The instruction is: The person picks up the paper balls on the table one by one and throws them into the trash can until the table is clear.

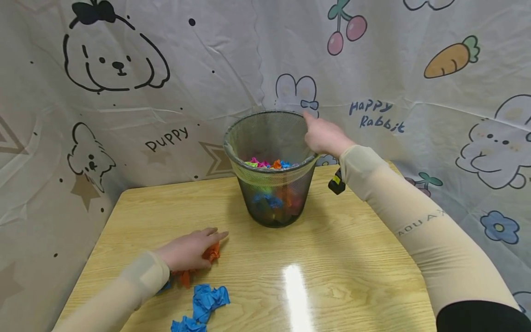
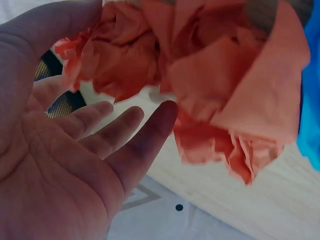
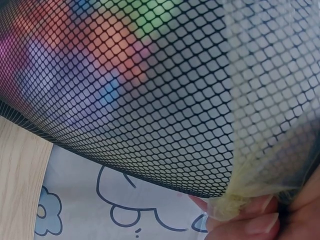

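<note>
Palm down over crumpled orange paper (image 1: 212, 252), my left hand (image 1: 188, 251) has its fingers loosely extended. In the left wrist view, the orange paper (image 2: 215, 75) lies between the thumb and the spread fingers, with the index fingertip (image 2: 170, 110) right at it. My right hand (image 1: 325, 136) grips the right side of the rim of a black mesh wastebasket (image 1: 271, 219). Seen from the right wrist, its fingers (image 3: 260, 225) hold a bunched part of the pale yellow bin liner (image 3: 230, 205) against the mesh. Coloured crumpled paper (image 1: 265, 163) fills the basket's lower part.
Crumpled blue paper (image 1: 207, 302) lies on the wooden table (image 1: 352, 267) nearer me, with another blue piece (image 1: 188, 325) at the bottom edge. A patterned white curtain (image 1: 199, 92) hangs behind the table. A small black object (image 1: 337, 183) shows beneath my right wrist.
</note>
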A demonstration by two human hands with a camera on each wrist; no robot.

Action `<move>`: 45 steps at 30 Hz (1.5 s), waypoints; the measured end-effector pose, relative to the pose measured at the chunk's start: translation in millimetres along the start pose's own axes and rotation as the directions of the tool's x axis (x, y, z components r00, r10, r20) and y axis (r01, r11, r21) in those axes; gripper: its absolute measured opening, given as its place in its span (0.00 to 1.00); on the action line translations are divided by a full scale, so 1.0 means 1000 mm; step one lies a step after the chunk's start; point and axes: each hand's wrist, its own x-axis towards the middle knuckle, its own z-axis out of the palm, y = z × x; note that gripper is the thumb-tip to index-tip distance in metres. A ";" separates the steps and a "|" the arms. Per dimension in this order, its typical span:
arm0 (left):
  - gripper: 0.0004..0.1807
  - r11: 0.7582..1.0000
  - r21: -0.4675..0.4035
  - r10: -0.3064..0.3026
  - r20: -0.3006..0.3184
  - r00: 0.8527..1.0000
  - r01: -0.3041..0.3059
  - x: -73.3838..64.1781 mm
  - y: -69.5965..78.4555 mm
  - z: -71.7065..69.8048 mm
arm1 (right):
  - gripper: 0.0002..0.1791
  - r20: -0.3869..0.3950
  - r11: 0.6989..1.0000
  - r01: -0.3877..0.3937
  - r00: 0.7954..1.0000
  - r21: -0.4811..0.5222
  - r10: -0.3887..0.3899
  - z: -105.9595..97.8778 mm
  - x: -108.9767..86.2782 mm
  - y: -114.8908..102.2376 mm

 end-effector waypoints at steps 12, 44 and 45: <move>0.40 0.996 0.052 0.069 -0.031 0.997 -0.067 0.002 0.001 0.010 | 0.41 -0.013 1.000 0.000 1.000 -0.001 0.000 0.003 0.001 0.000; 0.17 0.982 0.028 0.190 -0.184 0.964 -0.188 0.005 0.004 -0.012 | 0.42 -0.020 1.000 -0.010 1.000 -0.011 0.010 0.002 0.000 -0.001; 0.17 0.983 0.028 0.183 -0.189 0.965 -0.181 0.005 0.005 -0.015 | 0.41 -0.020 1.000 -0.010 1.000 -0.013 0.010 0.002 0.001 -0.001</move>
